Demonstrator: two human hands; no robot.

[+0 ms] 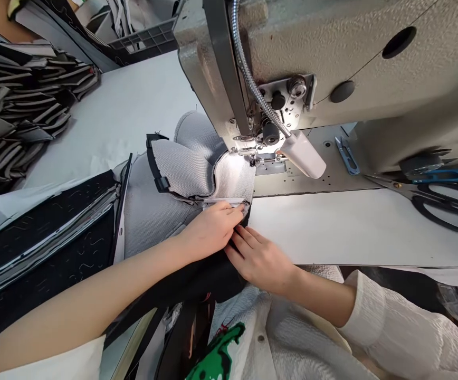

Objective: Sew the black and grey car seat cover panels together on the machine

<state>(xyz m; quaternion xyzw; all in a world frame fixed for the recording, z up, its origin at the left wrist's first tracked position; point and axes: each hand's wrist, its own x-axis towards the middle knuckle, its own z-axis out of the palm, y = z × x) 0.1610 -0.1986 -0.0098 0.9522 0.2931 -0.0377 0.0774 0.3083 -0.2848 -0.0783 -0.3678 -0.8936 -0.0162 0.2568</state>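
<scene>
The person is wearing a pale, crinkle-textured top [296, 330], its front showing beyond the near edge of the tabletop [351, 232]. A small round button [261, 338] is sitting on a smoother strip, and a bright green motif [219, 356] with black markings and white bits (a touch of red is peeking out above it) is decorating the front. A cream, puckered right sleeve [414, 327] is ending in a broad cuff [367, 309]; a white left sleeve [63, 364] is showing its edge. Both the left hand [213, 229] and right hand [266, 264] are going bare.
</scene>
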